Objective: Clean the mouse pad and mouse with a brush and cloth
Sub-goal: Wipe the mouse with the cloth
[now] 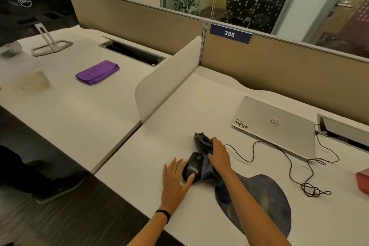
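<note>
At the left of the working spot, the left hand point(175, 180) lies against the mouse point(193, 165), its fingers point(172, 166) spread apart and curved along the mouse's left flank while the thumb presses the near end; it steadies the mouse rather than gripping it tight. The mouse sits on the bare desk point(163, 146), just off the far left tip of the mouse pad point(265, 201), its long axis running from the near edge of the desk toward the far edge and leaning slightly right. Immediately right of the mouse, touching its right side, the right hand point(219, 157) has its fingers closed on a bunched grey cloth point(201, 140), part of which trails beyond the hand toward the far edge. So the mouse lies to the left of the cloth hand, and a wipe across its top would probably run leftward over that axis. No brush can be made out. The cable point(259, 144) loops away toward the laptop point(275, 126) on the right.
</note>
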